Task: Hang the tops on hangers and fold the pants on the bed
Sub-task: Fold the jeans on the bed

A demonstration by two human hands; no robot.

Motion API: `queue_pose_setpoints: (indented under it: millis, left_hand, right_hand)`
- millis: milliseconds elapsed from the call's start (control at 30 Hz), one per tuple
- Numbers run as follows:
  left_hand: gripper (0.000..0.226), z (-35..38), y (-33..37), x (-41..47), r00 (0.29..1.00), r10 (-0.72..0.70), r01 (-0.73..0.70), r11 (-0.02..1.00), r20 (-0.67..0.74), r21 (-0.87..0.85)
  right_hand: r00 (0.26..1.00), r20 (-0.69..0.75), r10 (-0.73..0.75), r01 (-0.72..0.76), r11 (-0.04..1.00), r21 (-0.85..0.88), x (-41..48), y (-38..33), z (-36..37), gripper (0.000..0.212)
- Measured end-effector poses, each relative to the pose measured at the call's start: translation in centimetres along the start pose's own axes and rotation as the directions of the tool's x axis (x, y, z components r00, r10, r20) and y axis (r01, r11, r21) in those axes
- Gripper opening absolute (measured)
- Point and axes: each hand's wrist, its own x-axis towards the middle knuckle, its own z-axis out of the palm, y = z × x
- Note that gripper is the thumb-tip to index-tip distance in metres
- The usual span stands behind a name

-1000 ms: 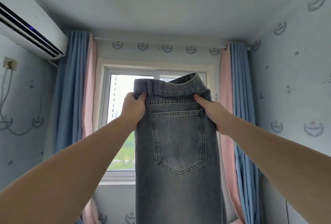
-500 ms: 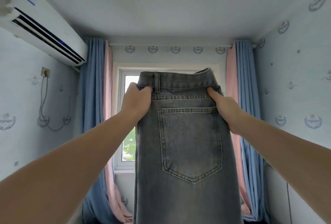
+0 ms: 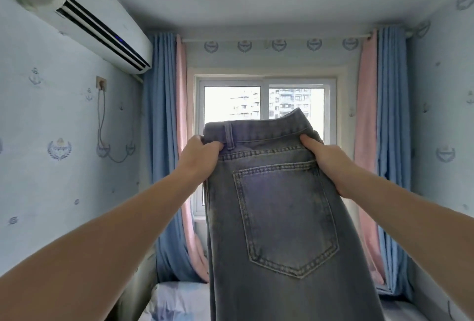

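Hanging from both hands, a pair of faded grey-blue jeans point(image 3: 272, 282) fills the view from the centre down to 6 o'clock, held up in the air in front of the window point(image 3: 232, 102). The left hand point(image 3: 198, 160) grips the waistband point(image 3: 264, 132) at the garment's 10 o'clock corner, fingers and thumb curled tight round the denim just beside a belt loop point(image 3: 230, 136). The right hand point(image 3: 324, 160) pinches the waistband at the 2 o'clock corner, its thumb lying on the near face of the cloth and its fingers hidden behind it. One back pocket point(image 3: 284, 218) faces the camera, and a second layer of waistband peaks up behind at 1 o'clock, so the jeans look doubled lengthwise. The legs drop out of the bottom edge; whether they touch the bed point(image 3: 179, 300), a strip of pale patterned bedding at 7 o'clock, cannot be told. Blue and pink curtains point(image 3: 161, 141) hang at 9 and 3 o'clock, either side of the window. A white air conditioner point(image 3: 97, 20) sits high on the wall at 10 o'clock, with a wall socket point(image 3: 101, 82) and its looping cable point(image 3: 100, 120) below it towards 9 o'clock. Pale wallpaper point(image 3: 38, 192) printed with crests and anchors covers the walls.
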Motion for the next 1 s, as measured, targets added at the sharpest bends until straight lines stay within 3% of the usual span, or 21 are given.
queue_pose_setpoints:
  millis: [167, 300, 433, 567, 700, 833, 900, 1000]
  left_hand:
    - [0.019, 0.3, -11.8, 3.2, 0.995, -0.097, 0.097, 0.995, 0.030, 0.013]
    - [0.008, 2.3, -25.3, 5.7, 0.972, -0.219, 0.217, 0.976, 0.085, 0.030]
    - [0.029, 4.3, -40.7, 6.8, 0.910, -0.401, 0.391, 0.915, 0.109, 0.103]
    - [0.014, 6.5, -57.3, 6.0, 0.830, -0.552, 0.528, 0.824, 0.079, 0.205]
    - [0.013, 8.7, -71.9, 5.1, 0.769, -0.637, 0.603, 0.748, 0.045, 0.277]
    - [0.012, 11.5, -84.6, 5.6, 0.744, -0.668, 0.636, 0.711, 0.005, 0.298]
    - [0.021, 13.1, -89.8, 5.9, 0.719, -0.695, 0.669, 0.686, -0.013, 0.288]
    - [0.060, 15.6, -96.1, 4.5, 0.641, -0.768, 0.735, 0.608, -0.014, 0.299]
  right_hand:
    - [0.993, 0.048, 0.112, -0.110, 0.993, -0.038, 4.4, 9.1, 6.5, 0.050]
    - [0.966, 0.053, 0.255, -0.247, 0.962, -0.119, 8.5, 20.2, 12.7, 0.044]
    - [0.902, 0.072, 0.425, -0.391, 0.878, -0.278, 11.9, 33.3, 19.4, 0.043]
    - [0.818, 0.094, 0.568, -0.513, 0.793, -0.329, 13.2, 47.6, 26.3, 0.035]
    - [0.773, 0.069, 0.630, -0.575, 0.743, -0.344, 14.5, 61.4, 32.6, 0.033]
    - [0.780, 0.009, 0.626, -0.581, 0.730, -0.360, 17.5, 73.1, 38.0, 0.040]
    - [0.784, -0.030, 0.621, -0.587, 0.724, -0.361, 19.1, 78.2, 40.3, 0.043]
    - [0.776, -0.097, 0.623, -0.601, 0.684, -0.414, 20.2, 84.6, 43.1, 0.034]
